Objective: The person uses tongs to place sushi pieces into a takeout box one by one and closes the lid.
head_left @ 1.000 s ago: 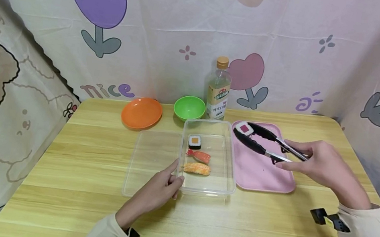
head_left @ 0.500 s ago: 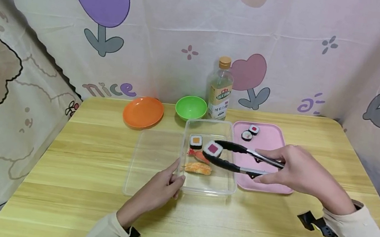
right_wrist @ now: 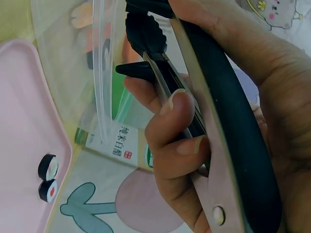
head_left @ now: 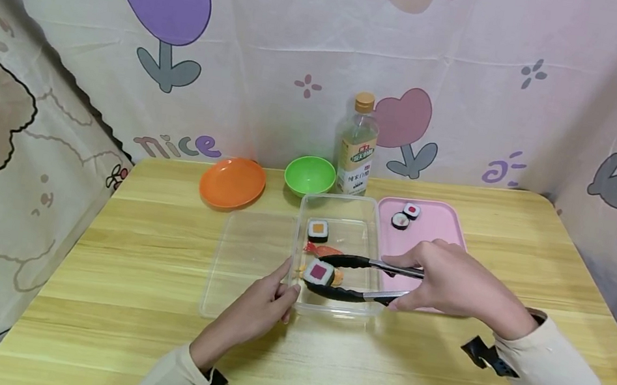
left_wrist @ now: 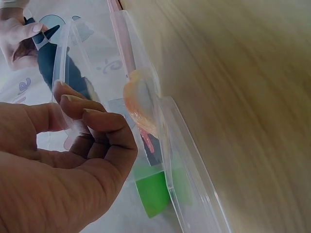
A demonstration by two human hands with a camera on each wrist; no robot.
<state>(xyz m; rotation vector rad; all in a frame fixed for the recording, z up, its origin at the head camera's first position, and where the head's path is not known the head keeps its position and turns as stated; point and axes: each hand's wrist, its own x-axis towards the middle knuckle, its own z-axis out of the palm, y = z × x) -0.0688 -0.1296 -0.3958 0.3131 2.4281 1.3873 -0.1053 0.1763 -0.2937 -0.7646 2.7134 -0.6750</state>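
- Right hand (head_left: 450, 278) grips the tongs (head_left: 354, 262), fingers curled round their handles
- Tongs pinch the pink-centred roll (head_left: 319, 273) over the box (head_left: 363, 240); whether it touches the food below, cannot tell
- Left hand (head_left: 253, 306) pinches the box's left wall
- In the box, an orange-centred roll (head_left: 317, 230) and a shrimp (head_left: 326, 251)
- Two small rolls touch on the tray (head_left: 436, 230), right of the box

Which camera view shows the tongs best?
The head view, showing both arms of the tongs and the magenta-centred sushi roll they grip. Right wrist: close, but cropped. Left wrist: only part, crossing behind the clear container.
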